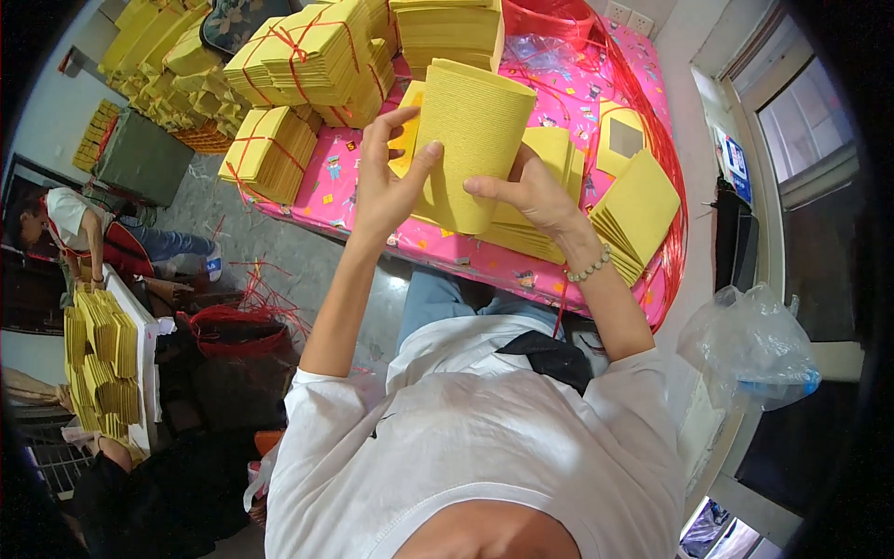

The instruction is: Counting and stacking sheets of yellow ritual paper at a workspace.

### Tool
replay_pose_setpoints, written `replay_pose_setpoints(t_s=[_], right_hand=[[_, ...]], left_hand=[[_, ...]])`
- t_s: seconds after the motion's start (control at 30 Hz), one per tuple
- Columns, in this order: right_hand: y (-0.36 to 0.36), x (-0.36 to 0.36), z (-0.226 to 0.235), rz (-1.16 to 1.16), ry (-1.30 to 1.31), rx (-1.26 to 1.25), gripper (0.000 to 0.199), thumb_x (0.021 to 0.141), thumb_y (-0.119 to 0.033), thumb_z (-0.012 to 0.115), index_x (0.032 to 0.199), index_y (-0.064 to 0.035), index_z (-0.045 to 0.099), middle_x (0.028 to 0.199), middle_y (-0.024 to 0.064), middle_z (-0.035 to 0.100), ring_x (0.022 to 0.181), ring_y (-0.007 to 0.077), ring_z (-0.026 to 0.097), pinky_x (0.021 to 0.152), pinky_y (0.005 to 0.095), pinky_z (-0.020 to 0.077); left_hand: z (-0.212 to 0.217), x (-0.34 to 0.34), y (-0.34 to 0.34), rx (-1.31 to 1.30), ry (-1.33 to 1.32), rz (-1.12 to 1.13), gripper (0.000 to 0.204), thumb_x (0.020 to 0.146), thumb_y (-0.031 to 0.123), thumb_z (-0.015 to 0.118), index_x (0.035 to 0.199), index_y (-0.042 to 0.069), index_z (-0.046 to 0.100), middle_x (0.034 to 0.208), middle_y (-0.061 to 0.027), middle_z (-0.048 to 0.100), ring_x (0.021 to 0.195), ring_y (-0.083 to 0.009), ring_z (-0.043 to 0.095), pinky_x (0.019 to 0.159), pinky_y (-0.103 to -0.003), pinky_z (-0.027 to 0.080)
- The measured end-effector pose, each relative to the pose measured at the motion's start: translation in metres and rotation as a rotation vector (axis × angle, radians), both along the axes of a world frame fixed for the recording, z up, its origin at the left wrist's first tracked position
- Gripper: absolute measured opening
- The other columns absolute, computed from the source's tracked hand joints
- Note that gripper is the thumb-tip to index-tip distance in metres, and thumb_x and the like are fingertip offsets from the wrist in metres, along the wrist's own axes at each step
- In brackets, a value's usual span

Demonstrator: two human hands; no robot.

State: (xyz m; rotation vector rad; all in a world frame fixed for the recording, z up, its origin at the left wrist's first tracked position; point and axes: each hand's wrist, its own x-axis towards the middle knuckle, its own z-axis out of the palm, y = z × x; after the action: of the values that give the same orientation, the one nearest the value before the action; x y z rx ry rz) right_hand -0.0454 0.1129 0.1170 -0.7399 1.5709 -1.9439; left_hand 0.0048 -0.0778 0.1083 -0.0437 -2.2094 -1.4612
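A bent bundle of yellow paper sheets (473, 140) with a ribbed surface stands upright above the near side of the table. My right hand (535, 191) grips its right edge, thumb pressed on the front and fingers behind. At the left edge is my left hand (386, 177); its fingers are spread and its thumb tip touches or nearly touches the sheets. Under and behind the bundle lie more yellow sheets (545, 228), partly hidden by it. An orange-marked yellow sheet (404, 140) shows beyond my left fingers.
Red-tied yellow paper stacks (312, 65) fill the far left of the pink patterned table (331, 191). Fanned packets (633, 210) and red plastic strips (656, 140) lie at right. A red basin (559, 19) stands behind. Another person (79, 219) bends over a white table (147, 359) at left.
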Motion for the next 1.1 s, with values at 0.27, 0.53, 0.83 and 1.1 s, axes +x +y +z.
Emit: replay_pose_setpoints(t_s=[0.27, 0.53, 0.83, 1.1], right_hand=[[0.005, 0.000, -0.007, -0.097, -0.024, -0.036, 0.059, 0.079, -0.013, 0.074, 0.127, 0.0036, 0.045, 0.119, 0.0106, 0.058, 0.105, 0.0170, 0.058, 0.093, 0.0301, 0.0465], [0.005, -0.005, -0.010, -0.157, -0.073, -0.037, 0.047, 0.085, -0.019, 0.068, 0.121, 0.0056, 0.051, 0.113, 0.0120, 0.061, 0.100, 0.0164, 0.060, 0.087, 0.0294, 0.0488], [0.007, -0.013, -0.021, -0.164, -0.121, -0.054, 0.045, 0.087, -0.021, 0.066, 0.121, 0.0046, 0.050, 0.111, 0.0106, 0.061, 0.097, 0.0152, 0.061, 0.084, 0.0290, 0.0508], [0.012, -0.013, -0.021, -0.182, -0.104, -0.030, 0.045, 0.087, -0.017, 0.066, 0.123, 0.0037, 0.049, 0.113, 0.0103, 0.061, 0.098, 0.0159, 0.061, 0.084, 0.0297, 0.0508]], left_hand=[[0.006, -0.004, 0.010, 0.439, -0.114, -0.316, 0.040, 0.092, 0.013, 0.058, 0.125, -0.004, 0.044, 0.116, -0.0115, 0.058, 0.107, -0.0138, 0.055, 0.093, -0.028, 0.042], [0.014, -0.012, 0.016, 0.535, -0.242, -0.337, 0.037, 0.095, 0.016, 0.054, 0.125, -0.003, 0.045, 0.115, -0.0111, 0.060, 0.102, -0.0138, 0.058, 0.089, -0.028, 0.046], [0.009, -0.021, 0.015, 0.684, -0.464, -0.362, 0.036, 0.096, 0.019, 0.052, 0.125, -0.002, 0.048, 0.115, -0.0107, 0.061, 0.102, -0.0162, 0.059, 0.087, -0.029, 0.047], [0.001, -0.027, 0.016, 0.681, -0.507, -0.372, 0.034, 0.096, 0.019, 0.050, 0.123, -0.002, 0.049, 0.114, -0.0106, 0.061, 0.100, -0.0166, 0.060, 0.085, -0.029, 0.049]])
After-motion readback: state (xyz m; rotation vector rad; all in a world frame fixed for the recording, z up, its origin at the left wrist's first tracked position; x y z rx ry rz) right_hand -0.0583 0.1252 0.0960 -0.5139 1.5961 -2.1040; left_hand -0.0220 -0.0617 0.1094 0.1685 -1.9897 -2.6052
